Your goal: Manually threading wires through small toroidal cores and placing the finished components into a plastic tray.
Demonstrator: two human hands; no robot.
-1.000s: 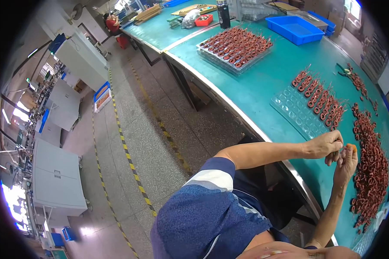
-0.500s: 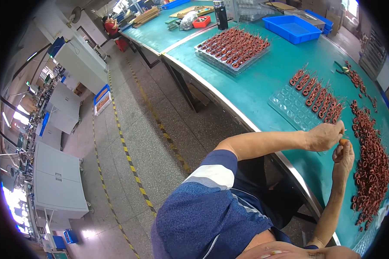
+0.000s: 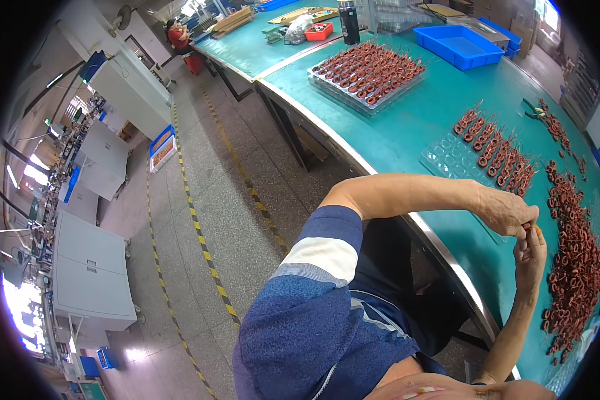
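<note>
My left hand [image 3: 507, 210] reaches across from the left above the edge of the green table [image 3: 413, 133], its fingers pinched shut. My right hand [image 3: 531, 257] rises from below and meets it fingertip to fingertip. Between the fingers sits a small copper coil [image 3: 533, 231], mostly hidden by them. To the right of both hands lies a long heap of loose copper coils [image 3: 573, 267]. Beyond the hands is a clear blister tray [image 3: 457, 160], with rows of coils [image 3: 497, 150] set in its far part.
A full tray of coils [image 3: 370, 67], a blue bin [image 3: 467, 43], a black bottle [image 3: 349, 20] and pliers [image 3: 537, 113] lie further back. White machine cabinets [image 3: 90, 267] line the left. Yellow-black tape [image 3: 200, 233] runs along the floor. A person in red [image 3: 178, 33] sits far off.
Both hands stay together on the coil. They have lifted a little toward the clear tray, and the fingers have shifted around the coil.
</note>
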